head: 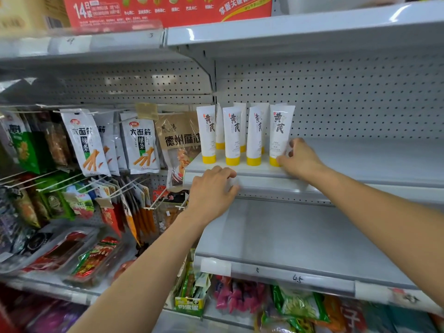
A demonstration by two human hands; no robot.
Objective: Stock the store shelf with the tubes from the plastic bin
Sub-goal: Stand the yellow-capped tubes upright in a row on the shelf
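Observation:
Several white tubes with yellow caps stand cap-down in two rows at the left end of the white shelf (360,162). My right hand (300,158) pinches the lower part of the rightmost front tube (280,131), which stands upright on the shelf. Just left of it stand a second front tube (254,135) and a third tube (232,134). My left hand (212,188) rests over the shelf's front lip below the tubes, its fingers curled on the edge. The plastic bin is out of view.
The shelf stretches bare to the right of the tubes. A lower white shelf (300,239) lies beneath it. Hanging snack packets (141,145) fill the pegs to the left. Packaged goods (298,304) sit on the bottom shelf. A red carton (168,10) sits on top.

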